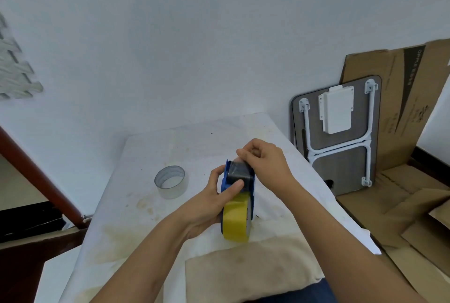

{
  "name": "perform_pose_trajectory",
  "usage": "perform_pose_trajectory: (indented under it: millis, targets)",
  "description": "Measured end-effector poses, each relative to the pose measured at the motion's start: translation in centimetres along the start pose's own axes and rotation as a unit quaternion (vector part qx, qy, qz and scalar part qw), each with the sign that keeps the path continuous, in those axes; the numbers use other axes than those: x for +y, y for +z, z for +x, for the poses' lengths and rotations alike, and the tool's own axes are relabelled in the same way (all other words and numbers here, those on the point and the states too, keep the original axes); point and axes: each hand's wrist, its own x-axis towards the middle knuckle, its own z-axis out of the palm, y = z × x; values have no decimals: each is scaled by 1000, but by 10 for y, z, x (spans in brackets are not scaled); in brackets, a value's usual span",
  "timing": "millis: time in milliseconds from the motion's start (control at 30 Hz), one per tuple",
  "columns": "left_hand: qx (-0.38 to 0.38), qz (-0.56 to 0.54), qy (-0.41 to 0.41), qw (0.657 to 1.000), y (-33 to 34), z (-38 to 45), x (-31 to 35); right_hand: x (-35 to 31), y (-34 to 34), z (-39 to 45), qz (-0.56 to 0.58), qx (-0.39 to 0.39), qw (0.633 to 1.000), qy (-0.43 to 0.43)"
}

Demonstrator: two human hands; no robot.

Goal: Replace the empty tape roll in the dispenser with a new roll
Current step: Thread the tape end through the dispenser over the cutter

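A blue tape dispenser (pixel 239 176) stands on edge over the white cloth-covered table (pixel 151 205), with a full yellow tape roll (pixel 236 222) seated in its near end. My left hand (pixel 209 207) grips the dispenser from the left, thumb pressed on its dark top. My right hand (pixel 264 161) pinches the clear tape end at the dispenser's far top edge. The empty clear roll core (pixel 171 182) stands on the table to the left, apart from both hands.
A beige folded cloth (pixel 250 266) lies at the table's near edge. A folded lap table (pixel 338 137) leans against the wall at right, beside flattened cardboard (pixel 401 120). A reddish-brown wooden rail (pixel 36 171) runs along the left.
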Motion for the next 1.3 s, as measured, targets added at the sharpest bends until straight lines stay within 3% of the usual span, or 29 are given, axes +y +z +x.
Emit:
perform_pose_trajectory:
  millis: [433,567,900,1000,1300]
  targets:
    - [-14,7,-3,1000,-10,-4,1,-1,0,2,110,-44,991,69]
    - [-24,15,5,1000,-15,-8,2,-4,-3,2,204,-99,963,146]
    - [-38,81,76,993,-22,-20,12,-3,-2,3,237,-192,927,220]
    - [-36,91,83,992,-22,-22,12,-1,0,1,258,-191,919,229]
    - [-38,75,80,993,-24,-23,13,-6,7,1,210,-160,942,208]
